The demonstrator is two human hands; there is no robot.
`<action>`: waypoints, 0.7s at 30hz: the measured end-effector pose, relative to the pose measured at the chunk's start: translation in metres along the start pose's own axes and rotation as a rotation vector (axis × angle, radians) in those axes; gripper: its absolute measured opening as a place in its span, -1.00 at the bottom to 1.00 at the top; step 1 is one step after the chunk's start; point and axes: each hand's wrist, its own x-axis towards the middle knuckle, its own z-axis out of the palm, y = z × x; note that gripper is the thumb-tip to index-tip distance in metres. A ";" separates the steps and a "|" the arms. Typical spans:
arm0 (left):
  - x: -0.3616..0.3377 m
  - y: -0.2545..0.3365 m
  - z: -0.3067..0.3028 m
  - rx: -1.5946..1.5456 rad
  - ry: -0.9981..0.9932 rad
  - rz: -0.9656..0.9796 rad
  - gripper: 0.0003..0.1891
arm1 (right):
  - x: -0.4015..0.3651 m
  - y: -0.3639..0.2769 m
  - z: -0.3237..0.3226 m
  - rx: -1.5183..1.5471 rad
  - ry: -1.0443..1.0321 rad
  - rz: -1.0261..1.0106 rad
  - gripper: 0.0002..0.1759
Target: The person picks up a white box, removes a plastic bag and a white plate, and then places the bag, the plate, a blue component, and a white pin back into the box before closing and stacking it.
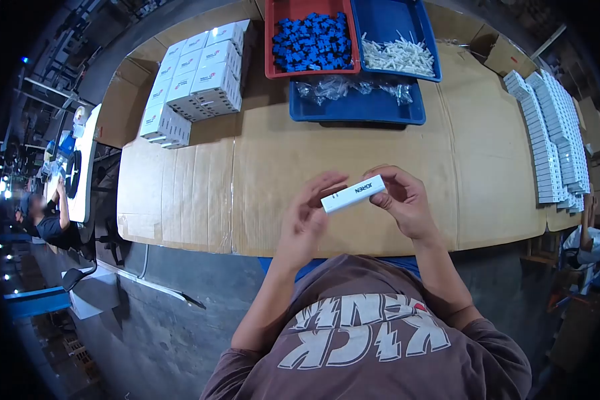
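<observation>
Between my hands, above the cardboard-covered table, is a small white box (352, 194) with dark lettering on the face turned up. My right hand (407, 202) grips its right end, the thumb on the near side and the fingers behind. At the box's left end is my left hand (308, 217), its fingers apart and curved round that end without a visible grip; whether it touches the box is hard to tell.
Stacked white boxes (200, 73) stand back left, more stacks (552, 137) at the right edge. Behind are a red tray (271, 40) of blue parts, a blue tray (436, 41) of white pieces and another blue tray (357, 113) with clear bags. People sit far left (55, 223) and far right (583, 241).
</observation>
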 end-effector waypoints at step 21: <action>-0.014 -0.035 0.039 0.536 -0.107 0.222 -0.03 | -0.018 0.000 0.016 -0.277 0.101 -0.234 0.17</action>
